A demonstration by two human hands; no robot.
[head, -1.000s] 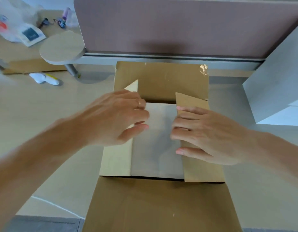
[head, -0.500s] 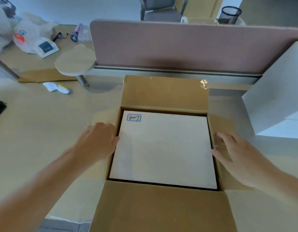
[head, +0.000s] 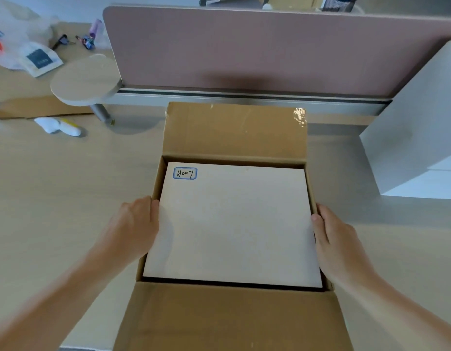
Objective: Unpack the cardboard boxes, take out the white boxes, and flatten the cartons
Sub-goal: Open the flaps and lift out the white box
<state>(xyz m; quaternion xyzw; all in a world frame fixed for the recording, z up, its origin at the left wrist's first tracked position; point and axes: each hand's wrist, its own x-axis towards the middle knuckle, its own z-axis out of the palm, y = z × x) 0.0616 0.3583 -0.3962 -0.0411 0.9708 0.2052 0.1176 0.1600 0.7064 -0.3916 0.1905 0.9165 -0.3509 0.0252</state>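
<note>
An open brown carton point(head: 234, 133) stands on the desk with its far and near flaps laid out flat. Inside lies a white box point(head: 232, 224) that fills the opening and bears a blue-framed handwritten label point(head: 185, 173) at its far left corner. My left hand point(head: 135, 226) is at the box's left edge, fingers curled down into the gap beside the carton wall. My right hand point(head: 333, 239) is at the right edge, thumb against the box's side, its fingers hidden below.
A large white box point(head: 416, 138) stands at the right. A pink divider panel point(head: 244, 49) closes off the back. At the left are a round wooden shelf point(head: 85, 79), a white tool point(head: 58, 125), flat cardboard point(head: 39, 110) and a plastic bag point(head: 21, 46).
The inner side flaps were pushed outward, baring the white box. Both hands then came in from the flaps to the box's left and right edges, and the camera tilted down.
</note>
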